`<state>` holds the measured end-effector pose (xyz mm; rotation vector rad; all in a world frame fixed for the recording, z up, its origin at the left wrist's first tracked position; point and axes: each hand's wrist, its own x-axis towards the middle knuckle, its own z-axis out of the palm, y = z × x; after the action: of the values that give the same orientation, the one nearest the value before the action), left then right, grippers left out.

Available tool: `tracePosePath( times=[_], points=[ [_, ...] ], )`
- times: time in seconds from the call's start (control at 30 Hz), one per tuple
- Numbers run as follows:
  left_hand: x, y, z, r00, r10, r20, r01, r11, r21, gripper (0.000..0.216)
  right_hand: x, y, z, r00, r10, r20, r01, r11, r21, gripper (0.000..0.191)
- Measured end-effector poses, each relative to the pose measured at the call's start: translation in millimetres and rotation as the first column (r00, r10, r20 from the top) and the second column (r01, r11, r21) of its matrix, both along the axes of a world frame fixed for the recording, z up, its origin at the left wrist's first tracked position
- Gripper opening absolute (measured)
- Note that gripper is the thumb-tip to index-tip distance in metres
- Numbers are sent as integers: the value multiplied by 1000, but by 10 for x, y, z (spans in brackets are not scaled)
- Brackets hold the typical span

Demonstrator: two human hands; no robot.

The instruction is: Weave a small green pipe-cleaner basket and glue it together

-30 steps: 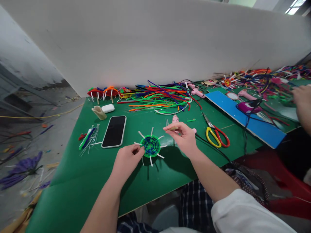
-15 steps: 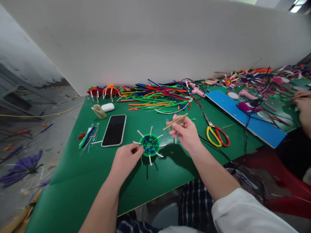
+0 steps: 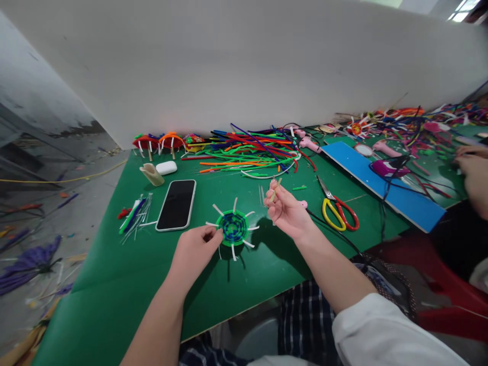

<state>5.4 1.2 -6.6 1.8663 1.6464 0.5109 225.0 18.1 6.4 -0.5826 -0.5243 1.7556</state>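
A round woven disc (image 3: 233,228) in green and blue, with white strip ends sticking out around its rim, is pinched at its left edge by my left hand (image 3: 196,249). Its shadow falls on the green table just below it. To the right, my right hand (image 3: 287,208) is raised above the table, its fingers closed on a thin wooden stick (image 3: 277,189). The stick is tilted and partly covered by the fingers. Behind that hand, a pink tool (image 3: 304,204) with a black cord is mostly hidden.
Yellow-and-red-handled scissors (image 3: 339,211) lie right of my right hand, before a blue board (image 3: 385,183). A phone (image 3: 177,205), white case (image 3: 166,168) and strip bundle (image 3: 135,216) lie left. Coloured strips (image 3: 247,147) line the wall. A co-worker's hand (image 3: 473,165) is far right.
My right hand has turned palm-up, swinging the stick from nearly level to steeply tilted. My left hand keeps its pinch on the disc. The view has shifted slightly.
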Motion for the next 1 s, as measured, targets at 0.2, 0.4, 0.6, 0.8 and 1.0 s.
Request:
tracePosePath(
  times=[0.2,0.4,0.6,0.8,1.0],
  points=[
    [-1,0,-6,1000,-1,3,1,1000,20,35,9,21,36,998,-61,31,63,997,-54,11],
    [5,0,-1,1000,2,-5,-2,1000,11,36,20,4,-9,934,-170,313,117,976,183,17],
    [6,6,-22,1000,-27,14,28,999,-26,34,-92,-54,156,597,-369,712,-15,883,470,15],
    [30,37,-99,999,-20,42,22,998,-62,31,-240,70,396,291,-199,936,-571,748,337,17],
    [67,69,-154,998,-7,70,16,992,-123,30,-290,331,414,-34,-208,977,-820,565,92,31]
  ],
)
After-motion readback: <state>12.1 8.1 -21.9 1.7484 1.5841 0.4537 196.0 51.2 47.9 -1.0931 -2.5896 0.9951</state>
